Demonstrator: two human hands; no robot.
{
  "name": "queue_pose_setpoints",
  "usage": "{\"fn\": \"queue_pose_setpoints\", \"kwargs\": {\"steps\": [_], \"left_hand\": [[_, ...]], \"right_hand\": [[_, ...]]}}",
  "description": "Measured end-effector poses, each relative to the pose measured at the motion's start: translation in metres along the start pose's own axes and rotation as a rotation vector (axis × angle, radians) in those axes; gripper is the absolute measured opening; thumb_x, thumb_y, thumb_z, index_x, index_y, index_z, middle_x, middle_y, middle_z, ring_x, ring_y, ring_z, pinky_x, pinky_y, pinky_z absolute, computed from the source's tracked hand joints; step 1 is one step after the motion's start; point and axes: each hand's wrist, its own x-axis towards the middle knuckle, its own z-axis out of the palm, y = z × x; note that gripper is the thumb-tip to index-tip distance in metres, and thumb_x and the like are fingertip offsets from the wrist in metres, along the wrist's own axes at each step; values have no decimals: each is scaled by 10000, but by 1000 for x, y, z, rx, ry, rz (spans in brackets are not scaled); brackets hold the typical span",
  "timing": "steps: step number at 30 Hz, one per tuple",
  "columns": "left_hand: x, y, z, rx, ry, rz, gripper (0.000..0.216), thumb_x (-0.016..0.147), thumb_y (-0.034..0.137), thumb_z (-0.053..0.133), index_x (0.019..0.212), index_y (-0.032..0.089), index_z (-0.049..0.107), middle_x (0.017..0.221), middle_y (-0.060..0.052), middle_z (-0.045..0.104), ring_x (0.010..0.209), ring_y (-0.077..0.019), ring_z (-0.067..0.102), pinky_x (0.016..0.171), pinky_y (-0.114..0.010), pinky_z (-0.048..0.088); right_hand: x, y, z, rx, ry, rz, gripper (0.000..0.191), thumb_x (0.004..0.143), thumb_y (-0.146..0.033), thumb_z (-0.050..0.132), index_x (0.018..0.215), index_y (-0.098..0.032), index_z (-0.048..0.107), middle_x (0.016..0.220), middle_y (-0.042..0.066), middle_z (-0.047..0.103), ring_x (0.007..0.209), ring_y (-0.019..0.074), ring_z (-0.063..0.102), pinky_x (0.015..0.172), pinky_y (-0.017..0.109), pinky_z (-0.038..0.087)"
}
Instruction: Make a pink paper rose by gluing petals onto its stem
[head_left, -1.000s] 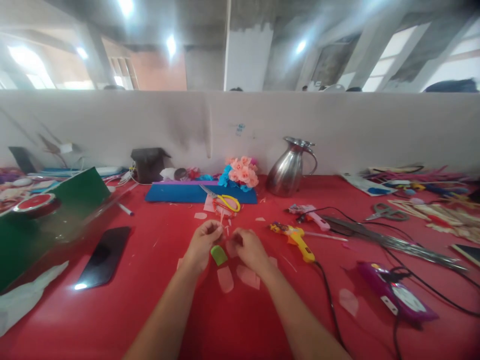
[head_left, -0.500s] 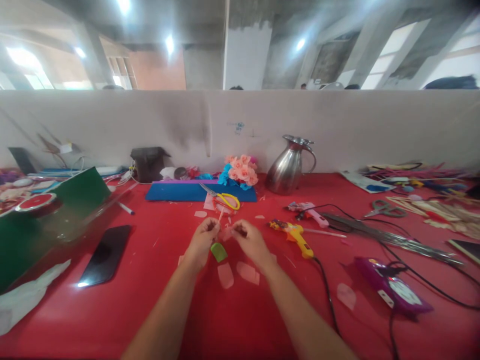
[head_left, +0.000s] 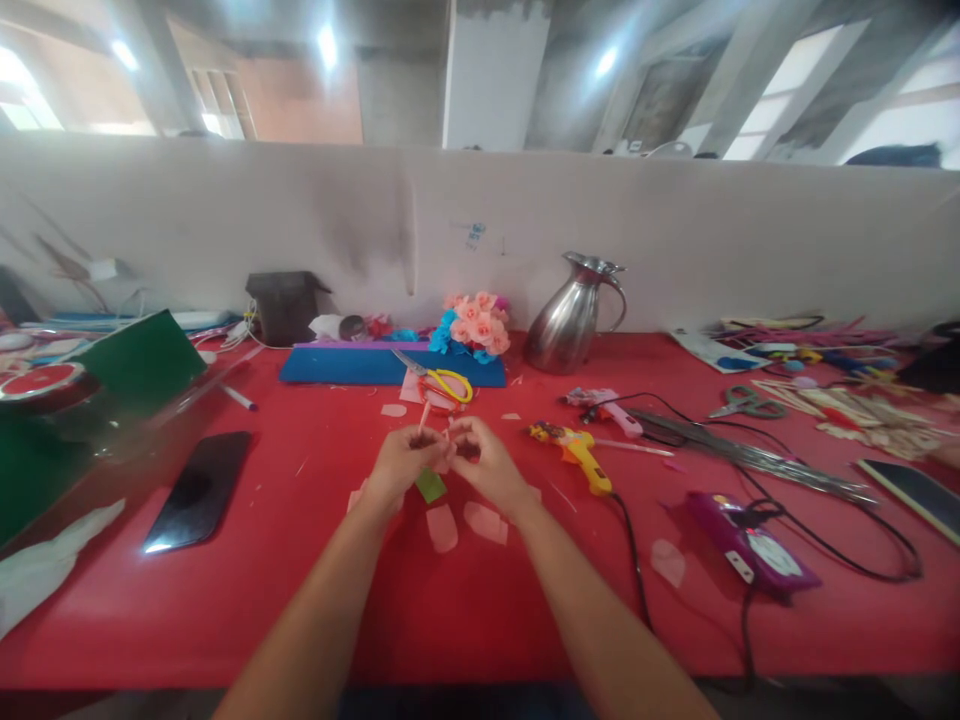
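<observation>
Pinched in my left hand (head_left: 397, 465) is a thin pale-pink stick (head_left: 425, 414), its upper end poking out above the fingers. Close beside it, the fingertips of my right hand (head_left: 487, 467) grip a small pink paper petal (head_left: 450, 455), which meets the stick; the fingers partly hide this spot. Below the hands lie a small green piece (head_left: 430, 487) and pink petals (head_left: 442, 527) on the red tabletop (head_left: 450, 620). Yellow-handled scissors (head_left: 450, 386) rest just beyond my fingers, with pink paper underneath.
To the right lie a yellow glue gun (head_left: 589, 465), a pink glue gun (head_left: 619, 415) and a purple power strip (head_left: 754, 550) with cables. A metal jug (head_left: 566, 320) and paper flowers (head_left: 480, 325) stand at the back. On the left is a phone (head_left: 199, 490).
My hands have drawn together, the right bringing the petal against the stick in the left. The view has tilted down and turned slightly right.
</observation>
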Motion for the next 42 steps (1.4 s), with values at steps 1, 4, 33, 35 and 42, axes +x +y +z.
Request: {"fn": "queue_pose_setpoints", "kwargs": {"steps": [1,4,33,35,42], "left_hand": [[1,-1,0,-20,18,4,216,587,315,718,673,138,629,626,-31,612,567,-114,550,574,-240,423],[3,-4,-2,-75,89,16,224,582,308,725,683,140,615,639,-25,606,572,-103,538,573,-226,417],[10,13,-33,-347,451,30,283,518,295,739,702,151,579,563,71,465,408,-7,276,412,-181,192],[9,16,-37,-335,608,113,272,558,314,710,743,158,586,588,62,481,438,-22,329,435,-177,242],[4,36,-61,-184,1257,653,185,673,311,639,795,172,625,745,9,588,721,-113,524,702,-246,421]], "right_hand": [[0,1,1,28,-3,24,296,723,-248,589,974,-221,435,704,-37,566,679,136,562,664,285,422],[1,3,3,101,-49,87,366,705,-255,602,1017,-230,412,681,-46,569,670,142,567,648,285,426],[1,5,26,-882,-115,-65,159,703,-55,531,661,-178,624,757,46,586,789,179,458,718,281,332],[0,4,27,-936,-111,-86,160,696,-49,525,635,-175,603,752,52,582,780,182,458,716,287,333],[3,3,39,-1150,-88,-52,156,725,-59,505,818,-150,591,915,125,596,912,254,483,752,349,351]]}}
